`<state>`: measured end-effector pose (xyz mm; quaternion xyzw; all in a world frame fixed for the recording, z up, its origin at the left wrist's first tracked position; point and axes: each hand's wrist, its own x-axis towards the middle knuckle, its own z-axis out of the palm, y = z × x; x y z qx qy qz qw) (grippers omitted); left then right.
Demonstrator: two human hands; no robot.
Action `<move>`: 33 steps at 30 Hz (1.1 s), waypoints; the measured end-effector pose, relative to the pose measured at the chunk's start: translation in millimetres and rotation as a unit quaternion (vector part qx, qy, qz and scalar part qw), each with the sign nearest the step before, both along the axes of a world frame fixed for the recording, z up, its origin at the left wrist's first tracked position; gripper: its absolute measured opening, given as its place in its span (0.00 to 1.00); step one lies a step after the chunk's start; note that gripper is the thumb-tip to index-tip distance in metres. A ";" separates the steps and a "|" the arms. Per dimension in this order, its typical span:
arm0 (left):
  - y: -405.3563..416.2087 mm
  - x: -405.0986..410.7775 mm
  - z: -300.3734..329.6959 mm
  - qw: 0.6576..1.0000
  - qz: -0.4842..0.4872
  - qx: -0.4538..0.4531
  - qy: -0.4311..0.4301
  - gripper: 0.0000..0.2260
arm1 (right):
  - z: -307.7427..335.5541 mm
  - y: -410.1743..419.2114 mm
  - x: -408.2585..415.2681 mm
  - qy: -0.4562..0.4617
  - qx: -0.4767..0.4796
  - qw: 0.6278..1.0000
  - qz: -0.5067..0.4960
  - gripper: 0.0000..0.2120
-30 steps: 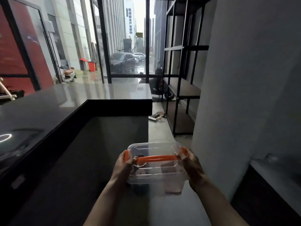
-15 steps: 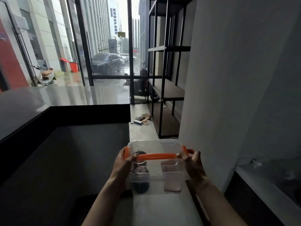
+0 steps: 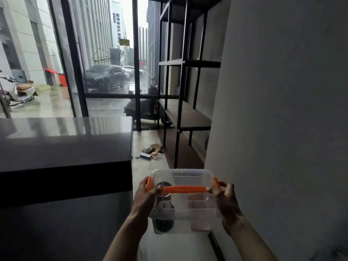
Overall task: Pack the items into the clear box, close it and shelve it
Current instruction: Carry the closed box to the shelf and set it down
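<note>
I carry the clear box (image 3: 188, 210) in front of me, low in the view, with its lid on and its orange handle (image 3: 183, 189) lying across the top. My left hand (image 3: 146, 196) grips the box's left end at the orange clasp. My right hand (image 3: 227, 200) grips its right end. Through the clear walls a dark round item sits at the left and a pale pinkish item at the right. A black metal shelf unit (image 3: 180, 110) stands ahead on the right, its wooden shelves bare.
A dark counter (image 3: 66, 140) with a glossy top runs along my left. A grey wall (image 3: 282, 110) rises close on my right. Scraps of litter (image 3: 150, 152) lie on the floor in the narrow passage before the shelf. Glass panes with black frames close the far end.
The view has swung left-to-right and forward along the passage; the shelf unit and wall are nearer. Both hands keep the same hold on the box.
</note>
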<state>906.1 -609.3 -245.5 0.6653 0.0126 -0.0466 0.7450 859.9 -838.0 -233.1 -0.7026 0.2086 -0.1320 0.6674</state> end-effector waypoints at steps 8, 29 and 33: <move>-40.3 144.2 5.3 1.000 0.002 0.011 0.000 0.25 | 7.3 -36.0 144.2 0.001 -0.003 1.000 -0.004 0.20; -129.3 581.5 21.2 0.988 0.141 0.060 0.010 0.18 | 32.7 -128.6 624.9 0.003 0.013 0.990 0.140 0.17; -118.7 666.5 5.7 0.987 0.151 0.054 0.013 0.18 | 17.9 -118.0 717.5 -0.002 0.004 0.989 0.146 0.18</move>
